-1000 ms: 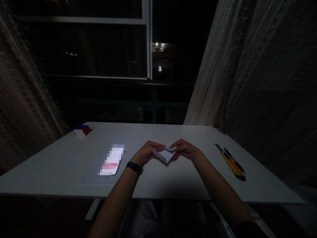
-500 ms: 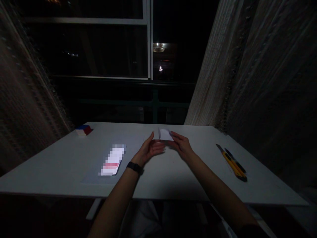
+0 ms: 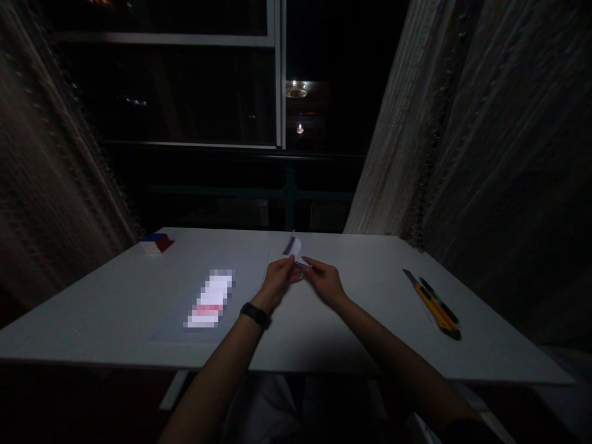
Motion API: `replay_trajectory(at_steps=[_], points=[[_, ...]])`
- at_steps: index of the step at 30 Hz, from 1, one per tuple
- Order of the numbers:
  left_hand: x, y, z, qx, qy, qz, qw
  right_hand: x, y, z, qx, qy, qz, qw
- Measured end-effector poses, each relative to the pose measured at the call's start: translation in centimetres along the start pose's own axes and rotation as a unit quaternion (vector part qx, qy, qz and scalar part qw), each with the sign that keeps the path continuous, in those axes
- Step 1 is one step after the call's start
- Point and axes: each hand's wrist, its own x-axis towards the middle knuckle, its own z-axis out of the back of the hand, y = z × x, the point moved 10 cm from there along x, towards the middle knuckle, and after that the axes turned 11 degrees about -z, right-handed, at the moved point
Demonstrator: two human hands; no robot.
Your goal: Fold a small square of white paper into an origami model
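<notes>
A small piece of white paper [image 3: 293, 246], bent or folded with one side in shadow, is held up above the middle of the table. My left hand [image 3: 279, 277] pinches its lower edge, thumb on top; a dark band circles that wrist. From the other side my right hand [image 3: 325, 280] grips the paper's lower right part with its fingertips. The two hands almost meet, and their fingers hide the bottom of the paper.
On the white table [image 3: 296, 333], a lit phone [image 3: 210, 299], its screen blurred, rests on a pale sheet [image 3: 252, 271]. A colored cube [image 3: 156, 243] sits back left. At right lie a yellow utility knife [image 3: 437, 308], blade exposed, and a dark pen-like item [image 3: 432, 290]. Curtains flank the window.
My hands have drawn closer together, the right one moving left and slightly down. The paper has shifted left and turned, now standing more upright between the fingertips. Other things stay put.
</notes>
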Motion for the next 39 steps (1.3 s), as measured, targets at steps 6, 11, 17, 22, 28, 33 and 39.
replay_trajectory(at_steps=[6,11,17,22,28,33,39], points=[[-0.1,-1.0,-0.6,0.069,0.025,-0.048,0.996,-0.2,0.4,0.0,-0.037,-0.027,0.008,0.999],[0.1,-1.1,0.1,0.079,0.005,-0.066,0.995,-0.4,0.7,-0.6,-0.051,-0.007,0.025,0.998],[0.4,-1.3,0.8,0.120,-0.007,-0.092,0.989,-0.8,1.2,-1.4,-0.082,0.016,0.060,0.995],[0.6,-1.3,1.4,0.144,-0.022,-0.092,0.985,0.0,0.8,-0.2,-0.028,0.015,0.004,1.000],[-0.1,-0.1,-1.0,0.124,0.087,-0.032,0.988,1.2,0.2,0.7,0.008,0.062,-0.012,0.998],[-0.7,-0.1,-2.0,0.187,0.142,-0.030,0.972,1.6,-0.9,1.0,-0.016,0.066,-0.037,0.997],[0.1,-0.3,-0.6,0.243,0.081,-0.059,0.965,1.8,-2.9,2.1,0.028,-0.039,-0.094,0.994]])
